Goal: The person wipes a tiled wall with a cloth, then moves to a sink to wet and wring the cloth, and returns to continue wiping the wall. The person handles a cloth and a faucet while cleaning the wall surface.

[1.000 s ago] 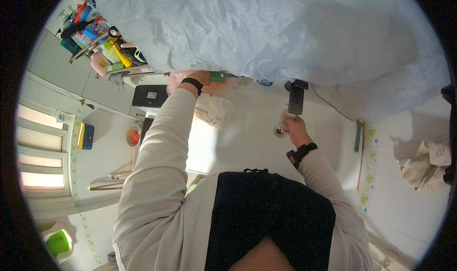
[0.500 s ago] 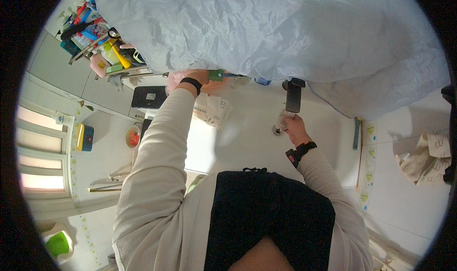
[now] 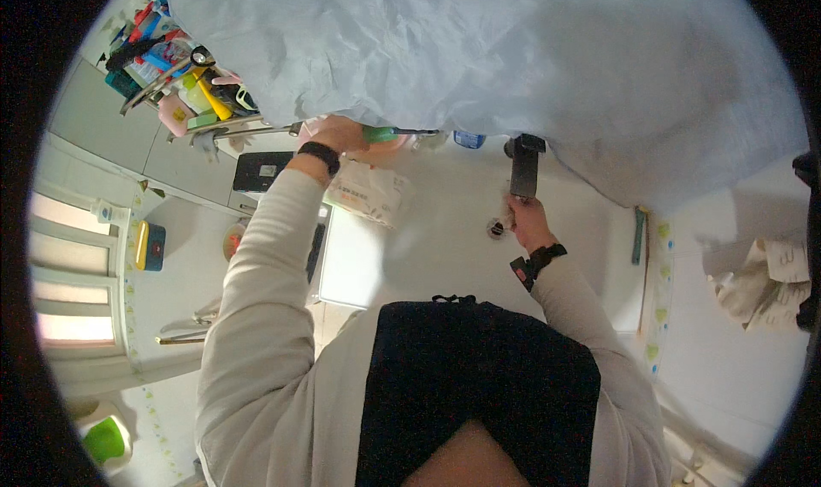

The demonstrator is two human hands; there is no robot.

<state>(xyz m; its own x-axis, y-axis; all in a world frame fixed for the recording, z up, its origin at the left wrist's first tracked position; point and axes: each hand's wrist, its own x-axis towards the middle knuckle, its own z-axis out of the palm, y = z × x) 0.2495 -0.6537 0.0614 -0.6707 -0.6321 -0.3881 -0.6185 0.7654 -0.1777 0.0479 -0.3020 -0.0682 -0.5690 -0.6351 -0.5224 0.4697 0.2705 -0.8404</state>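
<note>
My right hand [image 3: 532, 223] is closed around a pale, crumpled, translucent thing [image 3: 509, 206], just below the tip of the dark faucet [image 3: 524, 175] and beside the drain hole [image 3: 495, 229] of the white washbasin [image 3: 445, 256]. What its kind is, I cannot make out. At the basin's back left, my left hand [image 3: 339, 134] reaches toward the edge of a grey-blue crumpled sheet [image 3: 410, 51], and its fingers are hidden. Next to it lie a green item [image 3: 378, 134] and an orange-pink item, both partly covered by the sheet. A white printed package [image 3: 368, 192] lies below my left wrist.
A blue-labelled container [image 3: 469, 139] stands at the basin's back. Bottles and a yellow item [image 3: 214, 95] crowd a metal rack at the upper left. A black box [image 3: 261, 172] sits left of the basin. A teal-handled tool [image 3: 639, 236] rests at its right edge.
My left hand has shifted slightly left and up, and less of the pink thing beside it shows. My right hand has moved up a little, closer to the faucet, with the pale crumpled thing.
</note>
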